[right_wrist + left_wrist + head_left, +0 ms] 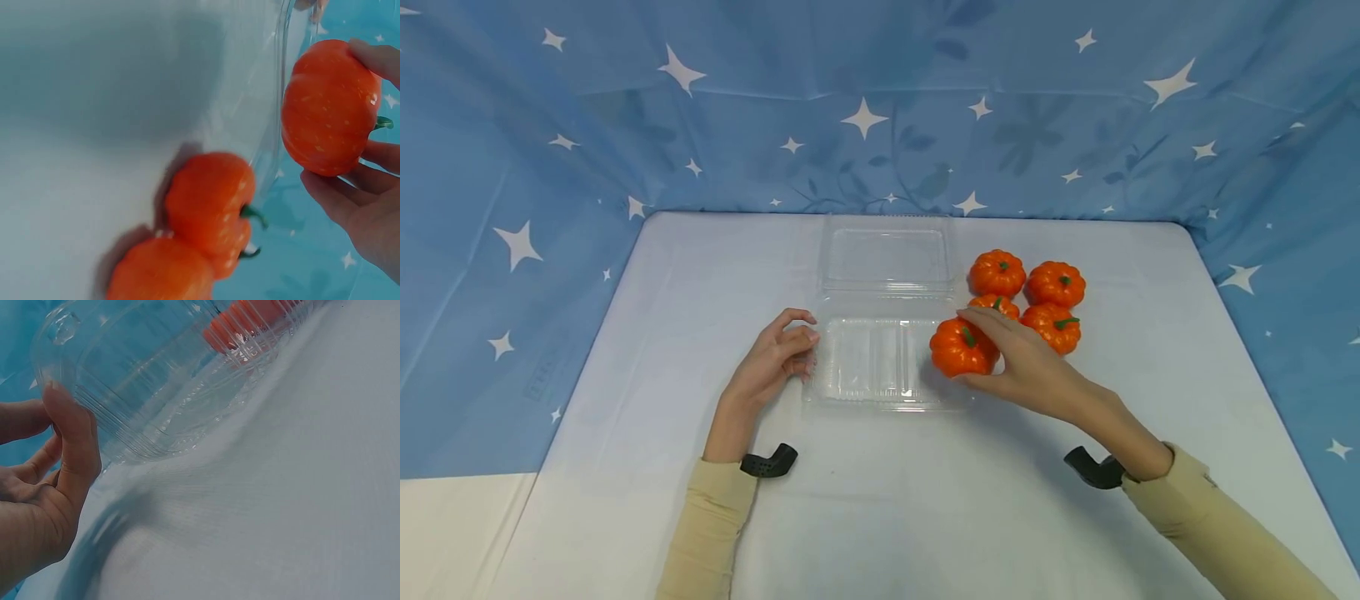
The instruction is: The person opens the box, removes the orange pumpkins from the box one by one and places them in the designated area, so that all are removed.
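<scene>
A clear plastic clamshell container [887, 358] lies open on the white table, its lid [887, 257] folded back toward the curtain. My left hand [775, 354] pinches the left rim of the container's base; the left wrist view shows the fingertips at that edge. With thumb and fingers round its sides, my right hand [1037, 367] holds a small orange pumpkin [330, 109] with a green stem. The held pumpkin is raised over the right end of the base. Behind and beside the right hand sit several similar pumpkins [1056, 284], grouped on the table.
A blue curtain [865, 158] with white stars rises behind the table and along both sides. White cloth covers the table [865, 517]. Each wrist carries a black camera mount [769, 461] beside its beige sleeve [707, 525].
</scene>
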### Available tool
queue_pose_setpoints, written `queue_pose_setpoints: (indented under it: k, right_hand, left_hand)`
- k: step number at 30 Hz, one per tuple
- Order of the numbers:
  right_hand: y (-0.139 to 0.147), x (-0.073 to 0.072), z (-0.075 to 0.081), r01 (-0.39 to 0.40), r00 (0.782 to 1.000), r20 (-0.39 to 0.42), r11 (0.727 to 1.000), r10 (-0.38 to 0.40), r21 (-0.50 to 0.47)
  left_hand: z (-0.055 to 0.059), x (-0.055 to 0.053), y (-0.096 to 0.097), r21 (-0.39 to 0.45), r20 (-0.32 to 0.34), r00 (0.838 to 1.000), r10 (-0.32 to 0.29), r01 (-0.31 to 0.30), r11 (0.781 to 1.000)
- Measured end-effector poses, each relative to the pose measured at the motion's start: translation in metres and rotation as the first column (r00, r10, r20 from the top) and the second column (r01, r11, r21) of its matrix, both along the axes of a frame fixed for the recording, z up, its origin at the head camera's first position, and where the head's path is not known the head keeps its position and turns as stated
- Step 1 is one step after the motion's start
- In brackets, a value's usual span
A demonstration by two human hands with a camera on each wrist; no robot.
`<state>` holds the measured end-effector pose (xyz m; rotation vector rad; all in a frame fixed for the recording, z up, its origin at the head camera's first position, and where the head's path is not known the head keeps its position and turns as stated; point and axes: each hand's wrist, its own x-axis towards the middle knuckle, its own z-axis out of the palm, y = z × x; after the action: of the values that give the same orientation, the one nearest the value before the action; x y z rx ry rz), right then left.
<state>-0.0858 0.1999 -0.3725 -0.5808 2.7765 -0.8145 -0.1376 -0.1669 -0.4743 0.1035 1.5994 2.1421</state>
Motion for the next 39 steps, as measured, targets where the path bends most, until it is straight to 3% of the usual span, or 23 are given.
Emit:
queue_pose_setpoints:
  k: [13,29,39]
  right_hand:
    - [0.038,0.012,-0.001,0.063,0.998,-0.031,0.997,-0.062,0.040]
    - [0.048,0.020,-0.035,0.057,0.998,0.006,0.996,-0.057,0.070]
    - [0.047,0.017,-0.043,0.063,0.995,-0.090,0.989,-0.051,0.135]
  left_hand:
    - [0.001,0.001,-0.005,-0.014,-0.011,1.000,0.013,-0.013,1.000]
    - [0.000,0.003,-0.004,-0.021,-0.015,1.000,0.011,-0.011,1.000]
    - [0.000,0.003,-0.002,-0.015,-0.019,1.000,0.008,-0.009,1.000]
